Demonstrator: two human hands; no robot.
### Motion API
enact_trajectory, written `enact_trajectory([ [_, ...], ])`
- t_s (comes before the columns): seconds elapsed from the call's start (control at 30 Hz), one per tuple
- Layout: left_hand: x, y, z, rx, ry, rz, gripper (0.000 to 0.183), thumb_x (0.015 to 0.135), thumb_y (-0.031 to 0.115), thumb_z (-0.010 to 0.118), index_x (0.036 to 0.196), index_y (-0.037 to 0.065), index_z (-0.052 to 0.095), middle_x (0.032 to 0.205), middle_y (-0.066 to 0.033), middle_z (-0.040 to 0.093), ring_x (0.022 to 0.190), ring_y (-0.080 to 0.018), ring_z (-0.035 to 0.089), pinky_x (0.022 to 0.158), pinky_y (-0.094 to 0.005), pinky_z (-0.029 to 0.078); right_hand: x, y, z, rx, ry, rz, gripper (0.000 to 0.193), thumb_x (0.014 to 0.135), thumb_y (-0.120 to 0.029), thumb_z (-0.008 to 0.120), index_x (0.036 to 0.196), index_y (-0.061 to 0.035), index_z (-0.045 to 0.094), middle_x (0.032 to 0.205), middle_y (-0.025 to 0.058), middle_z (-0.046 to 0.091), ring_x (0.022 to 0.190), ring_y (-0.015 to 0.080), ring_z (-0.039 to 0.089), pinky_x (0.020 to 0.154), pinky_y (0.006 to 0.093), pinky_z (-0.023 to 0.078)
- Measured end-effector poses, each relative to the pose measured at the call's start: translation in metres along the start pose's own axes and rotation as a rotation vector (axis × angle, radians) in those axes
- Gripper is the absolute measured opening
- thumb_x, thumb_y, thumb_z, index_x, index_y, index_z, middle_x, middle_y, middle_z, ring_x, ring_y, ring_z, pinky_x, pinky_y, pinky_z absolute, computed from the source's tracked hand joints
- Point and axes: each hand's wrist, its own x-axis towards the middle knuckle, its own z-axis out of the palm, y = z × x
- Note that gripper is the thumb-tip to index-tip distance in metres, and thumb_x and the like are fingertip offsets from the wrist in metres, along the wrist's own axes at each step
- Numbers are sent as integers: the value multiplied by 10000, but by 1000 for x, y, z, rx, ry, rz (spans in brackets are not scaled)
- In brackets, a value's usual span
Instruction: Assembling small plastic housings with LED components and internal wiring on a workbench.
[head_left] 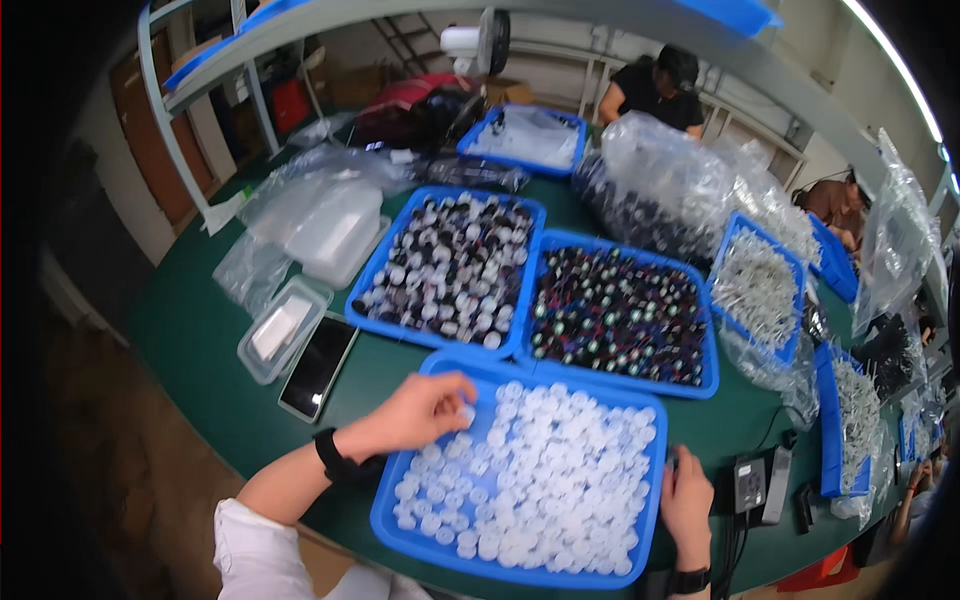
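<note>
A blue tray (655, 470) of small, round, translucent white plastic caps (570, 470) lies right in front of me. My left hand (430, 410) is over its left rim, with thumb and fingers pinched on one white cap (466, 414). At the tray's right rim, my right hand (688, 500) rests with its fingers curled. Something small and dark shows at those fingertips, but its kind is hidden. Behind the near tray stand two more blue trays: one with mixed black-and-white round parts (450, 265), the other with dark wired parts (615, 315).
Left of the trays lie a phone (319, 366) and a clear plastic box (284, 330). Black power adapters (750, 484) with cables sit at right. Beyond are blue trays of thin pale parts (756, 288) and large filled plastic bags (660, 180). Other people work farther back.
</note>
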Motion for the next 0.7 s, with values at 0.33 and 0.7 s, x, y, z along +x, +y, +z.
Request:
enact_trajectory([
  [0.33,-64,40,-28,-563,97,115,344,695,-90,669,1028,-66,586,984,-144,603,850,-165,597,758,-280,504,0,4,5,85,3,95,325,808,-101,549,1119,-21,498,732,115,529,557,239,518,517,348,415],
  [0.7,-98,35,-8,-1650,-300,54,324,875,128,525,1132,-25,401,988,-229,573,872,-292,593,765,-358,478,-2,1,3,58,-69,53,340,827,-80,499,1159,-32,446,983,166,566,667,308,574,592,375,446],
])
